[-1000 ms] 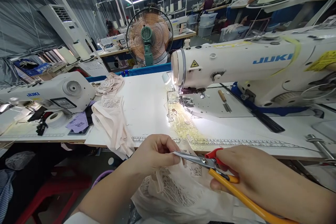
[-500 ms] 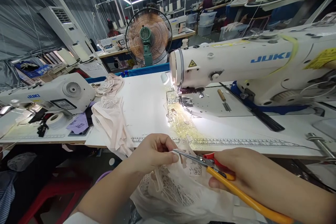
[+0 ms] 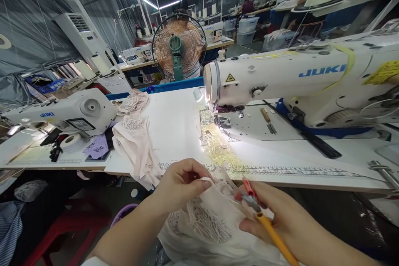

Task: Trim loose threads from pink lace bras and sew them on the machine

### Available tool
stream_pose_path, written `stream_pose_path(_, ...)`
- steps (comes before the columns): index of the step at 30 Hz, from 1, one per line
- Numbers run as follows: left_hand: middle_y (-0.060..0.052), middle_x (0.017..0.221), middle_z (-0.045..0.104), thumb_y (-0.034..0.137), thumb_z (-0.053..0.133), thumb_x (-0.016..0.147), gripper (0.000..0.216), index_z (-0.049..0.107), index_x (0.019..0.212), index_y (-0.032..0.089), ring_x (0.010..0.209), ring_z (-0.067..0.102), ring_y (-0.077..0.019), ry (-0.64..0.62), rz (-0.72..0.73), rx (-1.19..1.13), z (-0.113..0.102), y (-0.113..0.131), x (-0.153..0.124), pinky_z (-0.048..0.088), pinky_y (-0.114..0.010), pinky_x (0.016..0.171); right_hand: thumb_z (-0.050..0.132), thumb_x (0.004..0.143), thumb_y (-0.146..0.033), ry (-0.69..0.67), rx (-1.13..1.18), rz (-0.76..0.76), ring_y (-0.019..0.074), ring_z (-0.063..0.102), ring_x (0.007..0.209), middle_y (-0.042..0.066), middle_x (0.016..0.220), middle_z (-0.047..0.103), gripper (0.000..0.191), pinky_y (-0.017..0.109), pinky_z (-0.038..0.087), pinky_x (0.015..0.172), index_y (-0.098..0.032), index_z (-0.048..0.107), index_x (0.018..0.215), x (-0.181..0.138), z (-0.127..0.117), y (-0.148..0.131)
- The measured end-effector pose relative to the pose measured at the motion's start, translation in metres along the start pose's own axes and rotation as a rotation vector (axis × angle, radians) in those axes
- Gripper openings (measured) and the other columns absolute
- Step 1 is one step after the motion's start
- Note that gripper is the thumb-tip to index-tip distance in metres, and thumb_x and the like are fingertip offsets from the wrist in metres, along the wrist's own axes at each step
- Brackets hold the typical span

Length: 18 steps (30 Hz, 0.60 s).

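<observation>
— While both hands are on it, where exactly does the lace garment (image 3: 212, 224) sit?

— Bunched low in front of the person, below the near edge of the white table (image 3: 174, 124), spread between the two hands. Its top edge comes up to the fingertips of the left hand (image 3: 181, 185).

— And that hand's grip?

— Closed in a pinch. Thumb and fingers clamp a fold of the garment's top edge, and the cloth hangs down and to the right from there.

— The right hand (image 3: 280, 220)?

— Wrapped round a pair of scissors (image 3: 253, 205) with one red and one yellow handle. The yellow handle runs back under the palm. The blades point toward the left hand and lie against the lace just right of the pinch. Whether the blades are apart I cannot tell, since cloth covers them.

— What lies beyond?

— A printed ruler strip (image 3: 280, 170) runs along the table's near edge. Past it, a lit patch of yellowish lace (image 3: 218, 147) leads under the needle of the white JUKI sewing machine (image 3: 296, 75). A wooden-handled tool (image 3: 267, 119) rests on the machine bed. To the left, a heap of pale pink fabric (image 3: 134, 145) spills over the table edge. Beside it are a second sewing machine (image 3: 71, 110), a white tape roll (image 3: 71, 141) and a purple slip (image 3: 96, 148). A standing fan (image 3: 178, 45) is behind the table.
</observation>
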State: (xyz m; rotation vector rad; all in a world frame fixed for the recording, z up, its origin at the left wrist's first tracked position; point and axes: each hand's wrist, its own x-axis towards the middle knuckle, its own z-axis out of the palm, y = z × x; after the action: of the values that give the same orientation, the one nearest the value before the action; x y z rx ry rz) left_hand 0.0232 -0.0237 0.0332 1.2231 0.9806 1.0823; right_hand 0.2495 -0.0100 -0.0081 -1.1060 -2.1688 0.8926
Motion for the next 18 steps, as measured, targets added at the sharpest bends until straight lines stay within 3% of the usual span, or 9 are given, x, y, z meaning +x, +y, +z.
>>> stream_pose_path(2, -0.004, 0.069, 0.059, 0.026, 0.071, 0.069, 0.017, 0.059, 0.069, 0.014, 0.067, 0.053, -0.0141, 0.055, 0.017, 0.053, 0.0, -0.001, -0.003, 0.039, -0.026, 0.06, 0.061, 0.074, -0.038, -0.038, 0.01, 0.012, 0.0174, 0.054, 0.061, 0.002, 0.072, 0.059, 0.017, 0.026, 0.046, 0.052, -0.023, 0.057, 0.079, -0.004, 0.009, 0.0)
stream_pose_path(5, -0.003, 0.067, 0.057, 0.029, 0.071, 0.069, 0.02, 0.058, 0.069, 0.014, 0.065, 0.051, -0.0132, 0.101, 0.037, 0.094, 0.001, -0.001, -0.006, 0.039, -0.025, 0.059, 0.056, 0.077, -0.037, 0.015, 0.033, 0.057, 0.0168, 0.052, 0.057, 0.001, 0.066, 0.056, 0.015, 0.026, 0.045, 0.05, -0.023, 0.053, 0.073, -0.01, 0.018, -0.001)
stream_pose_path(12, -0.003, 0.074, 0.057, 0.028, 0.07, 0.071, 0.024, 0.051, 0.078, 0.015, 0.065, 0.05, -0.01, 0.036, -0.016, 0.006, 0.0, -0.001, -0.007, 0.039, -0.022, 0.06, 0.052, 0.078, -0.034, 0.038, 0.167, 0.109, 0.0144, 0.049, 0.059, -0.001, 0.065, 0.053, 0.015, 0.023, 0.043, 0.051, -0.022, 0.049, 0.07, -0.014, 0.026, -0.009)
stream_pose_path(15, -0.002, 0.077, 0.056, 0.023, 0.067, 0.073, 0.024, 0.048, 0.086, 0.017, 0.069, 0.051, -0.0105, 0.047, 0.042, 0.037, 0.0, -0.003, -0.01, 0.04, -0.022, 0.063, 0.053, 0.078, -0.034, 0.001, 0.185, 0.102, 0.0147, 0.051, 0.061, 0.0, 0.068, 0.056, 0.02, 0.023, 0.045, 0.053, -0.022, 0.044, 0.064, -0.015, 0.025, -0.007)
stream_pose_path(18, -0.003, 0.081, 0.057, 0.016, 0.06, 0.076, 0.023, 0.045, 0.093, 0.019, 0.074, 0.053, -0.0124, 0.097, 0.141, 0.199, 0.004, -0.006, -0.014, 0.042, -0.024, 0.066, 0.054, 0.08, -0.035, -0.04, 0.176, 0.074, 0.0168, 0.056, 0.065, 0.002, 0.071, 0.059, 0.017, 0.025, 0.047, 0.055, -0.022, 0.05, 0.069, -0.013, 0.019, -0.002)
